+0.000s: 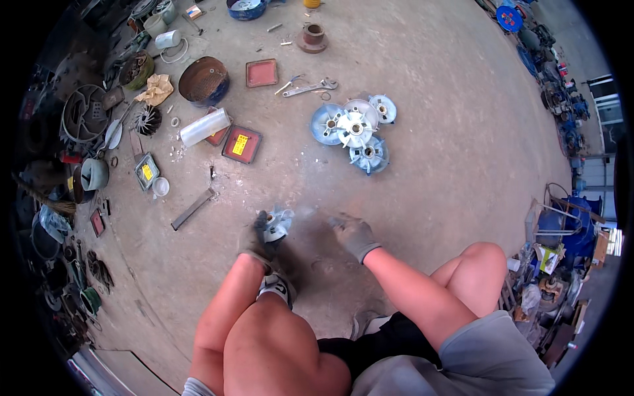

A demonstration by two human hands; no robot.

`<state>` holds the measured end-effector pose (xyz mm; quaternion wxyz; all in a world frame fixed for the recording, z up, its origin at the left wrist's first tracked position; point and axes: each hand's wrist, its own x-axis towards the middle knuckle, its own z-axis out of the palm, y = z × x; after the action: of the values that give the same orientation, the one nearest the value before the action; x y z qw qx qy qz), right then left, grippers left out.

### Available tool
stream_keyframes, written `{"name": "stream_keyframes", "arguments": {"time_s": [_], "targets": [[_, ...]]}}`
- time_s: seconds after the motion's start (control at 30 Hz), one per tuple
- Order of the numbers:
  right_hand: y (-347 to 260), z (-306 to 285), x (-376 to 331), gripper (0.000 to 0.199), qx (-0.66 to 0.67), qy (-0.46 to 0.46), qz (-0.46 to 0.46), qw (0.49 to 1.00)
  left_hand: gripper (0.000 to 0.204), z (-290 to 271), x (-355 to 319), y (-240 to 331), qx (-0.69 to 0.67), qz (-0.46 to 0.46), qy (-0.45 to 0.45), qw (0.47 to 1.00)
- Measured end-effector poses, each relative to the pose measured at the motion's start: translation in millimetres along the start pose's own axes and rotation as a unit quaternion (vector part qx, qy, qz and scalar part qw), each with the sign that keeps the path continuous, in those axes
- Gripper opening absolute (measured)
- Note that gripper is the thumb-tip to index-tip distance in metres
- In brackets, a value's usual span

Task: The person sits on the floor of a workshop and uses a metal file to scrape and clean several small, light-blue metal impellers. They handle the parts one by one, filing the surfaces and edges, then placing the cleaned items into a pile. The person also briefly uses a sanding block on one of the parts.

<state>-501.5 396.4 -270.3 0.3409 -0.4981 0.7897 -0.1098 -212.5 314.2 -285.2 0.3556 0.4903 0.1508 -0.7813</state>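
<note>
Grey work gloves are worn on the left hand (254,239) and the right hand (354,235). The forearms are left bare. Grey short sleeves, black shorts and a grey-white shoe (277,286) are seen.
</note>
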Motion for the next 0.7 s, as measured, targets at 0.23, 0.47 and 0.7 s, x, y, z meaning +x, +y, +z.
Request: {"name": "stream_keyframes", "arguments": {"time_s": [0.23,0.47,0.7], "targets": [[-56,-4,-18,0.036,-0.027,0.013,-0.230,0.973,0.033,-31,13,7,0.033,0.010,0.020,0.999],[-14,5,16,0.037,-0.007,0.051,0.001,0.999,0.039,4,-6,-10,0.066,0.010,0.004,0.998],[-56,-24,-9,0.034,-0.044,-0.036,-0.124,0.991,0.031,-26,3,8,0.050,0.023,-0.001,0.998]]}}
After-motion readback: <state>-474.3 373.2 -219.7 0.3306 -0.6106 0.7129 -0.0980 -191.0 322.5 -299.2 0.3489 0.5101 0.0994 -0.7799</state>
